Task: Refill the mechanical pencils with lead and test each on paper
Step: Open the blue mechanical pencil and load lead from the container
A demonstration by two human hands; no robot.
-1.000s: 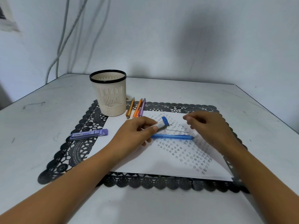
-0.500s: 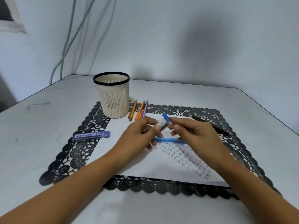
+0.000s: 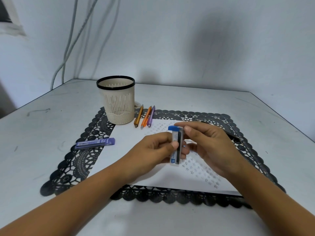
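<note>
My left hand [image 3: 153,149] grips a clear lead case [image 3: 176,147] upright above the white paper [image 3: 136,150]. The thumb and forefinger of my right hand [image 3: 209,145] pinch the case's blue cap [image 3: 174,128]. Dark leads show inside the case. Only a sliver of the blue mechanical pencil [image 3: 184,146] shows between my hands. Three more pencils lie at the paper's far edge: gold [image 3: 139,116], orange [image 3: 146,117] and purple [image 3: 151,116]. A dark pencil [image 3: 233,135] lies on the mat behind my right hand.
A purple 2B lead case [image 3: 95,143] lies at the paper's left edge on the black lace mat [image 3: 76,160]. A cream slotted pen cup [image 3: 117,103] stands at the mat's far left corner. Small pencilled marks cover the right of the paper. Cables hang down the wall.
My left hand tilted the lead case from slanted to upright. My right hand came in from the right of the paper to the blue cap. The blue pencil is now hidden behind my hands.
</note>
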